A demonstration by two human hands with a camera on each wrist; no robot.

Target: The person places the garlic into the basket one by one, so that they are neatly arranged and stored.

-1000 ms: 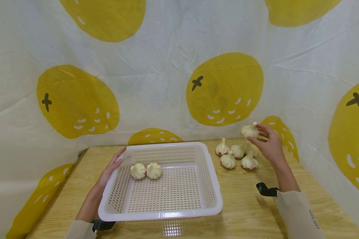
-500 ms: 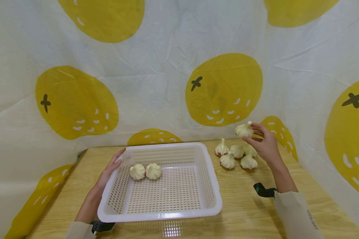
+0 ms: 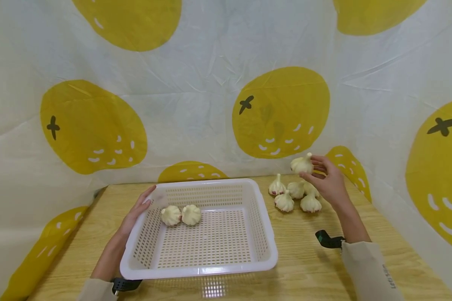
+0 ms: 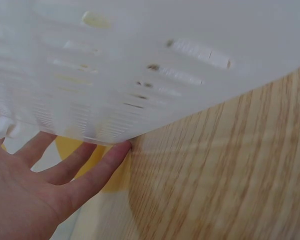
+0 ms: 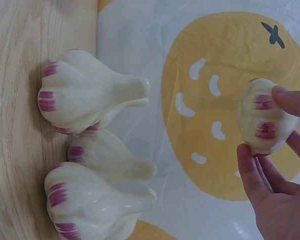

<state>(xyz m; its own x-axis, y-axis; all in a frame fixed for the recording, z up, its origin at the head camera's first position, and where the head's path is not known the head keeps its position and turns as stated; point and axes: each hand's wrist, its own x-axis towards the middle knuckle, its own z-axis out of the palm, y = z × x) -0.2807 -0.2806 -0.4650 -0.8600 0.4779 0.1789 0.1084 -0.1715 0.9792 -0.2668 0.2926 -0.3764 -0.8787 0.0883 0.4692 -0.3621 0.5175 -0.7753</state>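
Observation:
My right hand pinches a garlic bulb between thumb and fingers, raised above the other bulbs; the right wrist view shows purple streaks on this held garlic. Below it, several garlic bulbs stand clustered on the table. At the left, my left hand holds the side of a white perforated plastic basket. In the left wrist view, the fingers of the left hand extend against the outside of the basket. Two garlic bulbs lie side by side within the basket, towards its left.
The wooden table extends under the basket and both arms. Behind and along the sides hangs a pale curtain with large yellow fruit prints. Dark wrist-worn devices sit at both cuffs.
My right hand has carried the garlic bulb a short way left, above the cluster. The left hand keeps its hold on the basket, and both bulbs inside stay in place.

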